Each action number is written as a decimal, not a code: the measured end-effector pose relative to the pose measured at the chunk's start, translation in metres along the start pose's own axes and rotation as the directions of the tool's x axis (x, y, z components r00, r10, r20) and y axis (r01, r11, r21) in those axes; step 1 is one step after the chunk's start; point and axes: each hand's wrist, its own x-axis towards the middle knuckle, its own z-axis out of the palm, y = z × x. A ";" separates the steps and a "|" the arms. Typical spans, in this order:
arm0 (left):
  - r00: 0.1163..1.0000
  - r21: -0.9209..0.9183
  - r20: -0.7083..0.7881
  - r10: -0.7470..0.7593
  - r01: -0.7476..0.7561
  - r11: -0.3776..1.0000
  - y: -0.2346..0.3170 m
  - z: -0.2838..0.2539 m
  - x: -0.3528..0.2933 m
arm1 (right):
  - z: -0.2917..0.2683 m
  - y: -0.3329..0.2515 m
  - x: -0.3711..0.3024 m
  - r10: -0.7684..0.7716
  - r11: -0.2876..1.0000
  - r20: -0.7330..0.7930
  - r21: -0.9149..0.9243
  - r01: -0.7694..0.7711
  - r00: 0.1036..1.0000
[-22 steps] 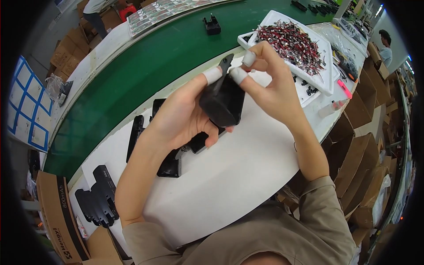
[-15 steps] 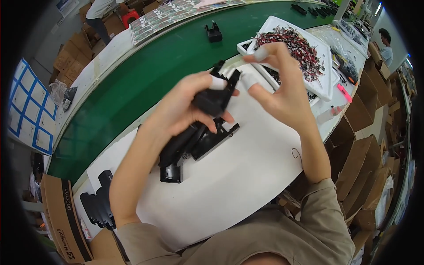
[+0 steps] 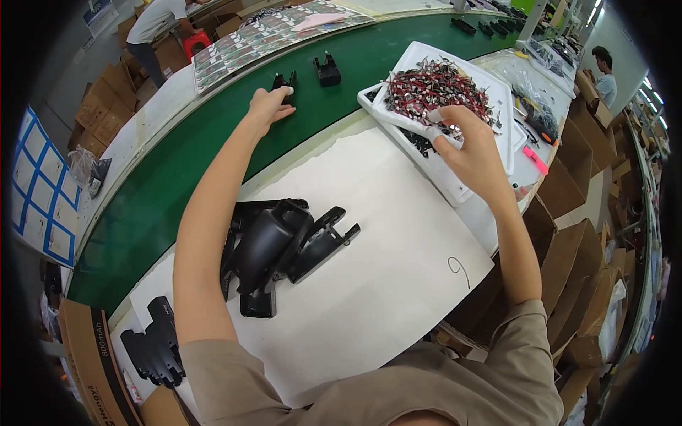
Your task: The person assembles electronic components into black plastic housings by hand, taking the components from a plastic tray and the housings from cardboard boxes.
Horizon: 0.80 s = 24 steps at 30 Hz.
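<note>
Stretched out to the far left, my left hand (image 3: 267, 108) grips a small black plastic housing (image 3: 285, 79) at the green conveyor belt, its thumb over the near end. A similar black housing (image 3: 327, 71) stands on the belt just to the right. My right hand (image 3: 470, 145) is over the white foam tray (image 3: 503, 106), thumb and forefinger apart, close to a heap of small red-and-black wired parts (image 3: 447, 89). White covers wrap some fingertips. On the white work sheet (image 3: 376, 284) lie several black plastic shells (image 3: 270, 245), partly overlapping, beside my left forearm.
More black shells (image 3: 155, 344) are stacked at the lower left by a cardboard box (image 3: 92, 355). A thin curved wire (image 3: 458, 270) lies on the sheet's right side. A pink marker (image 3: 535, 160) and an orange-handled tool (image 3: 545, 133) lie right of the tray. Cartons (image 3: 568, 248) stand at the right.
My left hand has carried the black housing from above the sheet away to the belt. My right hand has come away from the housing and over the tray of wired parts.
</note>
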 end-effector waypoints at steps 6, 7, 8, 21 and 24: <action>0.895 0.642 0.432 0.114 -0.393 0.659 0.044 0.020 -0.114 | 0.000 0.022 0.002 -0.028 0.989 0.010 -0.148 0.029 1.000; 0.817 0.716 0.577 0.019 -0.517 0.468 0.047 0.019 -0.135 | 0.000 0.026 0.005 -0.044 0.974 0.012 -0.220 0.045 0.999; 0.712 0.710 0.693 -0.108 -0.651 0.268 0.047 0.023 -0.151 | -0.003 0.032 0.005 -0.051 0.965 -0.002 -0.258 0.048 0.999; 0.802 0.778 0.597 0.017 -0.584 0.231 0.060 0.048 -0.232 | 0.020 0.029 0.017 -0.100 0.851 0.052 -0.512 0.113 0.994; 0.794 0.385 0.507 0.336 -0.558 0.735 0.059 0.038 -0.219 | 0.006 0.019 0.018 -0.135 0.848 -0.044 -0.522 0.093 0.990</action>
